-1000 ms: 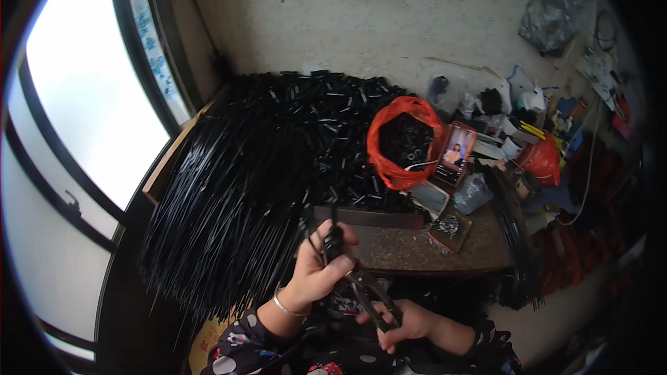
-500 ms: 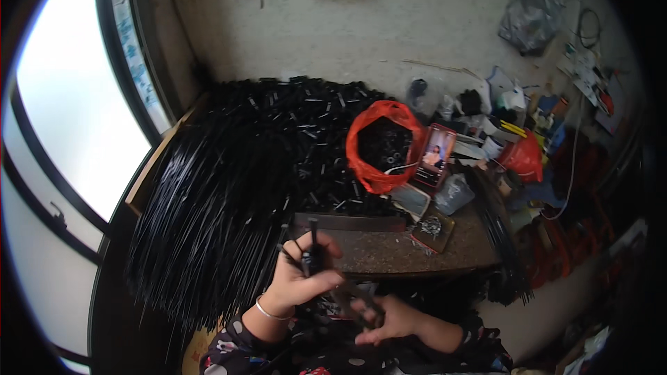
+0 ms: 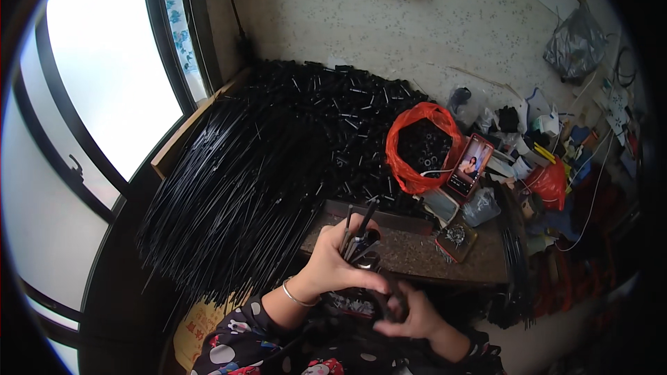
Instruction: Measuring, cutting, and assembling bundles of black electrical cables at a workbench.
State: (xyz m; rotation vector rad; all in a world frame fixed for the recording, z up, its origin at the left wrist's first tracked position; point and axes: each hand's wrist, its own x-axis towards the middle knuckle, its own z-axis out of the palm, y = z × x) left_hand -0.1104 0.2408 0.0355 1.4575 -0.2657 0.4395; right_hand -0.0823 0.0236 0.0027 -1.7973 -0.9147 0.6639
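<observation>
Just in front of the bench edge, my left hand [image 3: 340, 264] is closed around several thin black rods [image 3: 361, 230], whose ends stick up above the fingers. Something dark and shiny sits among them in the palm. My right hand [image 3: 420, 319] is lower and to the right, its fingers curled on a dark piece [image 3: 394, 304] close below my left thumb. Motion blur hides what kind of piece that is. Beneath my hands, a container of small metallic bits [image 3: 354, 303] shows partly.
Long black rods [image 3: 222, 215] overhang the bench at left; short black tubes [image 3: 347, 114] are heaped behind. A red plastic bag [image 3: 399, 167] holds black rings. To the right are a phone [image 3: 470, 167], a small tray of metal pieces [image 3: 455, 238] and more black rods [image 3: 514, 257].
The view has shifted, so the bench sits farther right in the picture. My hands are still close together; the dark piece between them is now more covered by the right hand's fingers.
</observation>
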